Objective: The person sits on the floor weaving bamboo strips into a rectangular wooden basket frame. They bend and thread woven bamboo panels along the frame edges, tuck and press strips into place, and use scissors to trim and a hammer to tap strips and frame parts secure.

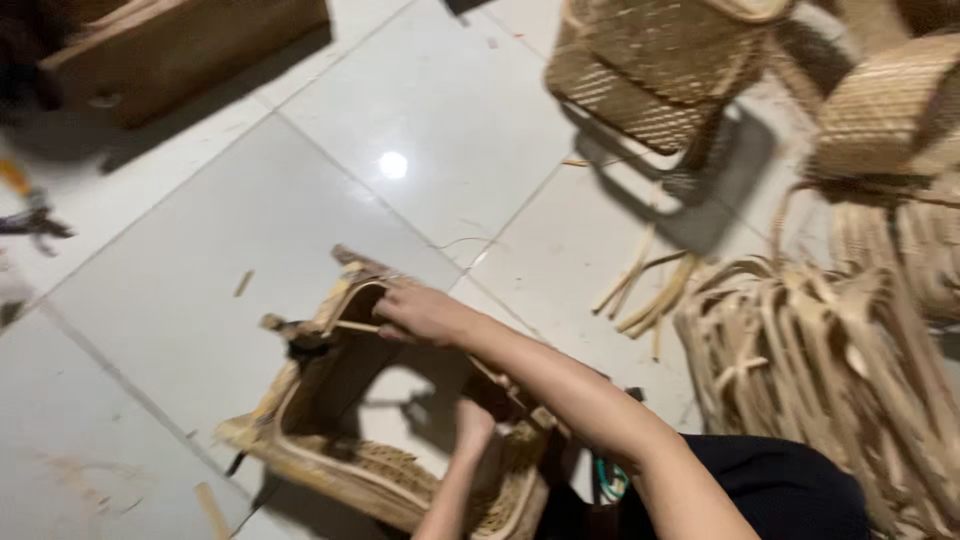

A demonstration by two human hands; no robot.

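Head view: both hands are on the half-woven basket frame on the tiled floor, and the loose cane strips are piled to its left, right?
Not quite. The head view shows the pile of cane strips to the right of the basket frame. Both the left hand and right hand are on it.

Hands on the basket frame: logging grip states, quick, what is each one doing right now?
Right hand: closed on the rim of the unfinished woven basket.
Left hand: inside the basket, pressed to its weave; grip cannot be told.
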